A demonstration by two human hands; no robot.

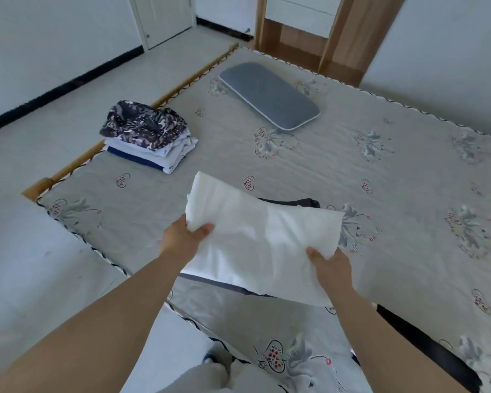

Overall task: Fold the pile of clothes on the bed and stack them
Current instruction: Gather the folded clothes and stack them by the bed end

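White garment (pixel 255 239), folded, gripped by both hands above the bed (pixel 380 177).

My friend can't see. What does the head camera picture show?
Two hands, left and right, hold a folded white cloth over a flowery bed. A stack of folded clothes sits near the bed's left edge, beside a grey pillow.

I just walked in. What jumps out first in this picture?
A folded white cloth held up over the near part of the bed, the left hand gripping one side and the right hand the other. Then the stack of folded clothes by the bed's left edge, a camouflage piece on top, and the grey pillow farther back.
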